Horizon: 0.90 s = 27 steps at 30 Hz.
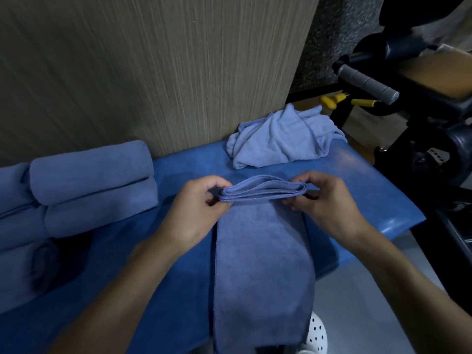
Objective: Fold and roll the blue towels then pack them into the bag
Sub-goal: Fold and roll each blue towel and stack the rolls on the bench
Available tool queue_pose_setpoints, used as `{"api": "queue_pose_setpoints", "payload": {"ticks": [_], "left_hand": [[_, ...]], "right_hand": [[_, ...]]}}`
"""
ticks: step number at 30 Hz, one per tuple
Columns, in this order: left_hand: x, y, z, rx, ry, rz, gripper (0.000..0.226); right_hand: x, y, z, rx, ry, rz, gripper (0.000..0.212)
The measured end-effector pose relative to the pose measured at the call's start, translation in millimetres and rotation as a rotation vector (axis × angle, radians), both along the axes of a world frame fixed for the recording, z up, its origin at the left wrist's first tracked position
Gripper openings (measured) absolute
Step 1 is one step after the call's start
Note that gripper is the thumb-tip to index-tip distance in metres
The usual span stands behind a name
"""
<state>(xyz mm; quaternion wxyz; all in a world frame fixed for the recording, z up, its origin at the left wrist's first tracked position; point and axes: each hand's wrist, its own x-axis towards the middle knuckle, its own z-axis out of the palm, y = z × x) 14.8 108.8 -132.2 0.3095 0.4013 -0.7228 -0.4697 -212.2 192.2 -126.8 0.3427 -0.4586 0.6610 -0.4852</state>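
Nearest, at the bottom edge: a white perforated object (pixel 316 333), partly hidden, below the worktop (pixel 357 180). Just above it, the near end of the folded towel (pixel 260 264), draped over the worktop's near edge. Laid out as a long narrow strip, long axis running straight away from the body, far end lifted off the surface with its stacked layers showing edge-on.

Pinched at both far corners: left hand (pixel 196 210) on the left corner, right hand (pixel 329 203) on the right, fingers (pixel 298 181) curled over the stitched edge, thumbs mostly hidden beneath. Both hands about equally near, one on each side of the strip, the rest of the towel stretching back from them toward the body.

Judged as the start of the roll: probably to be turned over and rolled back along the long axis toward the body, with even pressure needed at both corners to keep the roll square.

Off to the left, touching one another: a stack of rolled towels (pixel 94 185), long axes across the view. Farther back, against the wall panel (pixel 178 72): a crumpled towel (pixel 278 139), not yet folded. Beyond the worktop's right end: dark equipment with a grey handle (pixel 367 83). No bag in view.
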Motion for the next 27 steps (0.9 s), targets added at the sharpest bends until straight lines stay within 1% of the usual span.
{"api": "queue_pose_setpoints", "payload": {"ticks": [1,3,4,5,7,9,12,15,17,20,23,24,26,27], "left_hand": [[3.0,1.1,-2.4,-0.033,-0.023,-0.011,0.023],[7.9,4.4,-6.2,-0.093,-0.07,-0.039,0.026],[10.2,6.3,-6.4,-0.135,-0.105,-0.061,0.03],[12.3,8.1,-5.7,-0.183,-0.149,-0.093,0.032],[15.8,11.2,-4.0,-0.269,-0.24,-0.159,0.03],[18.6,13.0,-2.5,-0.32,-0.304,-0.186,0.029],[19.1,14.1,-0.1,-0.372,-0.373,-0.179,0.031],[19.3,14.3,2.2,-0.416,-0.529,-0.115,0.03],[18.1,15.2,3.1,-0.446,-0.588,-0.102,0.036],[17.6,16.0,4.9,-0.444,-0.613,-0.126,0.041],[20.7,17.0,6.2,-0.39,-0.662,-0.191,0.031],[22.0,18.0,6.0,-0.354,-0.668,-0.2,0.025],[22.0,20.6,8.1,-0.294,-0.669,-0.191,0.014],[20.7,21.7,9.1,-0.286,-0.66,-0.172,0.015]], "right_hand": [[-2.4,3.6,-2.5,-0.034,0.096,0.008,0.023],[-7.3,12.3,-6.1,-0.138,0.373,0.085,0.03],[-8.2,17.0,-7.6,-0.194,0.502,0.138,0.031],[-8.4,21.9,-8.2,-0.216,0.585,0.193,0.028],[-8.9,30.6,-6.9,-0.178,0.659,0.262,0.021],[-9.8,36.2,-7.2,-0.154,0.724,0.273,0.019],[-10.7,40.0,-10.1,-0.125,0.797,0.289,0.017],[-11.1,40.6,-12.5,-0.109,0.886,0.296,0.016],[-11.0,40.4,-12.7,-0.091,0.921,0.304,0.015],[-11.3,39.1,-12.8,-0.067,0.911,0.306,0.013],[-13.4,40.2,-10.3,-0.074,0.872,0.334,0.005],[-13.4,41.2,-8.9,-0.068,0.847,0.34,0.009],[-11.3,42.7,-5.1,-0.037,0.787,0.331,0.033],[-9.9,42.8,-4.2,-0.025,0.762,0.32,0.039]]}}
